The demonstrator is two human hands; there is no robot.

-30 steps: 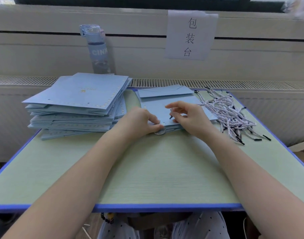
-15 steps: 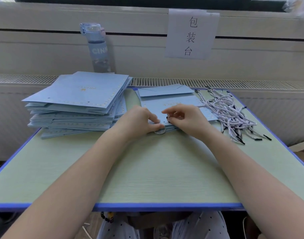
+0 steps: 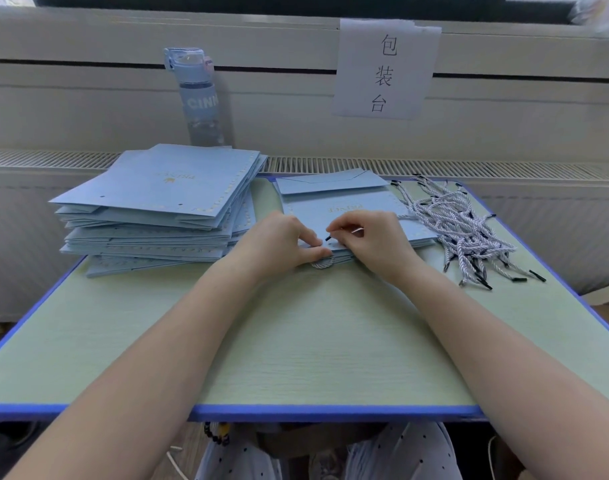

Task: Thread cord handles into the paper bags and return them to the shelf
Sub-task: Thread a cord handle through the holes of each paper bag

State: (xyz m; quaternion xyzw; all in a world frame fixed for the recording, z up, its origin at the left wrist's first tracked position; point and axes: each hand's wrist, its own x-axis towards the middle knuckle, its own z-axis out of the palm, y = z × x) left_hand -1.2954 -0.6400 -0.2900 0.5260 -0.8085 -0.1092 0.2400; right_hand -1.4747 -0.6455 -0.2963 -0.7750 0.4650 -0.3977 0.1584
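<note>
Table (image 3: pixel 296 358): at mid-table the left hand (image 3: pixel 279 244) pinches the near edge of a flat paper bag (image 3: pixel 330 206), likely steadying it for threading. The right hand (image 3: pixel 372 244), at its 3 o'clock, pinches the black cord tip (image 3: pixel 328 238) over the bag. A cord loop (image 3: pixel 322 264) pokes out at the bag's 6 o'clock. Loose cords (image 3: pixel 459 226) lie at 2 o'clock, probably for easy right-hand reach. Bag stack (image 3: pixel 164 202) at 10. Water bottle (image 3: pixel 199 98) at 11, sign (image 3: pixel 382 67) at 1.
</note>
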